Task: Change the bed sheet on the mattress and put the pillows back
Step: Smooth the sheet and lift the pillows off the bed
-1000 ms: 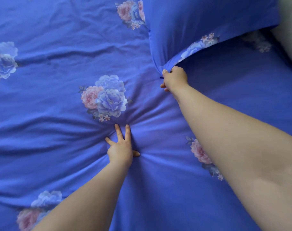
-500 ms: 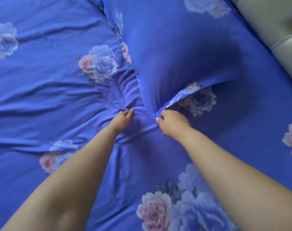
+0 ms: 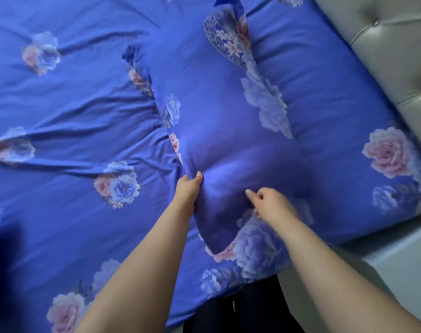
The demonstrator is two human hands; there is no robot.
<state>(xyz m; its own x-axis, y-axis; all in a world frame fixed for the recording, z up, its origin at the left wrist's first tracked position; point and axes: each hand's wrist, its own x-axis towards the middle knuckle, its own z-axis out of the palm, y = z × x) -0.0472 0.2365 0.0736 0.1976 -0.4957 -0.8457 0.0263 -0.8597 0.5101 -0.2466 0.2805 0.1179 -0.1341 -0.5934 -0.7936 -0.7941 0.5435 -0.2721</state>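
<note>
Both arms outstretched, left hand gripping pillow

The pillow is plump, in a blue case printed with pale blue and pink flowers; it lies flat on the sheet, near the bed's right side, its near corner close to the front edge; its near end is dented; the sheet is the same blue floral cloth, spread over the mattress, creased in long folds left of the pillow.
</note>
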